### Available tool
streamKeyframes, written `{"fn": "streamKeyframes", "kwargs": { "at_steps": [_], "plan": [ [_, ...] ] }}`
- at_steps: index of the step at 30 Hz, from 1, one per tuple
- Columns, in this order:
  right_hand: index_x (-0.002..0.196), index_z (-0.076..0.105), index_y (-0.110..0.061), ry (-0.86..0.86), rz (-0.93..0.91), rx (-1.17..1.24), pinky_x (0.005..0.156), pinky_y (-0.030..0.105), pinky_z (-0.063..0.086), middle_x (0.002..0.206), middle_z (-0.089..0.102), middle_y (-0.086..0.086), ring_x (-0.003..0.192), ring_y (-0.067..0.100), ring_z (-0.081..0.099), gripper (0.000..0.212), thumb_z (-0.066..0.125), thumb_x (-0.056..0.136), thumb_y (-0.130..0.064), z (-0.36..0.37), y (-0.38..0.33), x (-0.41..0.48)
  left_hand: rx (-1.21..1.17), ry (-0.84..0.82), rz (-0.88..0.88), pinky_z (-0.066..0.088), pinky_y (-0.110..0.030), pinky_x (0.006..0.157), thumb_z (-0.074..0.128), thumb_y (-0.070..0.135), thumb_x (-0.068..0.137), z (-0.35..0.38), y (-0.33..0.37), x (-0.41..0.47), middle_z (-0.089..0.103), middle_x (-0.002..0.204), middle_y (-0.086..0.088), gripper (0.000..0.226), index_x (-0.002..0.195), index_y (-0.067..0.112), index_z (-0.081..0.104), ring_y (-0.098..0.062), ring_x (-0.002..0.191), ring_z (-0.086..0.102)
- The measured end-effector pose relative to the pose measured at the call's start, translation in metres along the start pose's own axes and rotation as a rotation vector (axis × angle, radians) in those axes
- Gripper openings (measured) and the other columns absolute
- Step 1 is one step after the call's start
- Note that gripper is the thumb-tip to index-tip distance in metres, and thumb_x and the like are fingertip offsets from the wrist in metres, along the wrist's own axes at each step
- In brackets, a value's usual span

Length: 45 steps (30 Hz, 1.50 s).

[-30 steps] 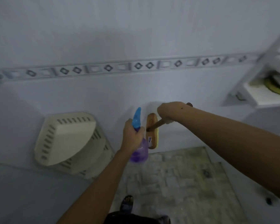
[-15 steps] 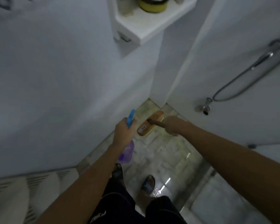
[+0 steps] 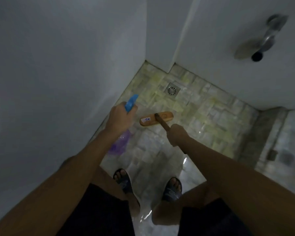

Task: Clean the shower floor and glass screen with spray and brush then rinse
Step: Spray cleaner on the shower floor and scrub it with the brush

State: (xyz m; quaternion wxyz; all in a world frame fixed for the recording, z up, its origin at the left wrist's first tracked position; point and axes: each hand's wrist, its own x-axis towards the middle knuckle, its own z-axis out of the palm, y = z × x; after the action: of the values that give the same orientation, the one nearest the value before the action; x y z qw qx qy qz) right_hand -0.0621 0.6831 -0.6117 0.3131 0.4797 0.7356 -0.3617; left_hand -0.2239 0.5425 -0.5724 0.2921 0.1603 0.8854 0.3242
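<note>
Yellow-green grime shows on the shower floor [image 3: 203, 114] around the drain [image 3: 172, 90], so we think the cleaning has only just begun. Our left hand [image 3: 120, 119] is wrapped tight around the purple spray bottle [image 3: 121, 142], and our right hand [image 3: 177, 134] grips the handle of the wooden brush [image 3: 156, 118], whose head sits low over the tiles just past that grip. We judge the spraying, scrubbing, glass screen and rinse are all left to do.

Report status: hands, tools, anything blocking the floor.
Left hand holds spray bottle. Right hand grips brush handle, head down by the drain. Floor stained yellow; only own sandals on it.
</note>
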Motion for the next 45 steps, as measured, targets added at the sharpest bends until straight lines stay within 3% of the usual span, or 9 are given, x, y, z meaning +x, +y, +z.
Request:
{"fn": "streamKeyframes", "kwargs": {
  "at_steps": [5,10,14,18,26,30,37,42,45],
  "plan": [
    [0.098,0.050,-0.008,0.063,-0.038,0.025,0.071,0.035,0.057,0.100,0.061,0.011,0.085,0.027,0.066,0.004,0.050,0.097,-0.012,0.077,0.008,0.109,0.059,-0.024,0.003,0.060,-0.050,0.068,0.058,0.048,0.097,0.050,-0.084,0.056,0.067,0.074,-0.016,0.045,0.086,0.004,0.063,-0.032,0.064,0.069],
    [0.108,0.038,-0.011,0.075,-0.069,0.123,0.054,0.040,0.059,0.096,0.049,0.011,0.083,0.034,0.065,0.011,0.045,0.101,-0.017,0.101,-0.002,0.186,-0.036,0.040,0.155,0.051,-0.032,0.045,0.060,0.039,0.099,0.072,-0.092,0.091,0.068,0.074,-0.017,0.035,0.079,0.010,0.063,-0.012,0.039,0.061],
    [0.123,0.047,-0.003,0.005,-0.061,0.145,0.064,0.041,0.055,0.099,0.057,0.014,0.076,0.029,0.061,0.038,0.031,0.107,-0.035,0.108,0.008,0.198,0.058,-0.021,0.197,0.049,-0.026,0.042,0.059,0.050,0.098,0.082,-0.096,0.101,0.069,0.077,-0.015,0.047,0.088,0.004,0.065,-0.011,0.040,0.063],
    [0.144,0.038,-0.003,-0.075,-0.084,-0.006,0.089,0.046,0.054,0.133,0.048,0.022,0.110,0.037,0.058,0.046,0.022,0.110,-0.030,0.120,0.041,0.174,0.035,-0.039,0.130,0.051,-0.031,0.044,0.059,0.046,0.099,0.082,-0.105,0.111,0.071,0.078,-0.024,0.050,0.089,-0.003,0.067,-0.011,0.038,0.061],
    [0.139,0.042,-0.005,0.003,-0.055,0.097,0.055,0.036,0.051,0.119,0.056,0.021,0.076,0.028,0.058,0.053,0.022,0.108,-0.043,0.115,0.001,0.218,0.073,-0.099,0.032,0.062,-0.040,0.062,0.059,0.050,0.097,0.080,-0.125,0.126,0.072,0.084,-0.019,0.047,0.096,0.004,0.065,-0.020,0.047,0.066],
    [0.140,0.040,0.000,-0.018,-0.077,0.129,0.072,0.044,0.051,0.131,0.053,0.026,0.094,0.035,0.059,0.043,0.025,0.109,-0.025,0.124,-0.030,0.237,0.090,-0.068,0.043,0.064,-0.046,0.067,0.058,0.053,0.097,0.072,-0.123,0.134,0.073,0.087,-0.018,0.045,0.099,0.008,0.065,-0.030,0.058,0.071],
    [0.128,0.046,-0.004,-0.010,-0.124,0.018,0.080,0.042,0.052,0.120,0.058,0.020,0.096,0.032,0.060,0.052,0.021,0.108,-0.045,0.131,0.038,0.224,0.015,-0.062,0.008,0.063,-0.048,0.066,0.057,0.051,0.097,0.066,-0.125,0.151,0.074,0.087,-0.020,0.051,0.101,0.001,0.069,-0.023,0.049,0.067],
    [0.130,0.047,-0.004,0.180,0.005,0.294,0.056,0.036,0.047,0.121,0.058,0.024,0.081,0.031,0.057,0.053,0.026,0.107,-0.047,0.099,0.009,0.279,0.058,-0.057,-0.017,0.061,-0.043,0.069,0.055,0.054,0.098,0.059,-0.135,0.165,0.073,0.087,-0.017,0.052,0.103,0.004,0.068,-0.022,0.049,0.067],
    [0.137,0.045,-0.003,0.214,-0.038,0.277,0.080,0.044,0.052,0.131,0.054,0.025,0.103,0.035,0.060,0.052,0.024,0.108,-0.040,0.090,-0.028,0.304,0.063,-0.013,-0.020,0.061,-0.042,0.069,0.054,0.054,0.098,0.053,-0.137,0.172,0.074,0.085,-0.018,0.052,0.100,0.004,0.068,-0.023,0.049,0.067]
  ]
}}
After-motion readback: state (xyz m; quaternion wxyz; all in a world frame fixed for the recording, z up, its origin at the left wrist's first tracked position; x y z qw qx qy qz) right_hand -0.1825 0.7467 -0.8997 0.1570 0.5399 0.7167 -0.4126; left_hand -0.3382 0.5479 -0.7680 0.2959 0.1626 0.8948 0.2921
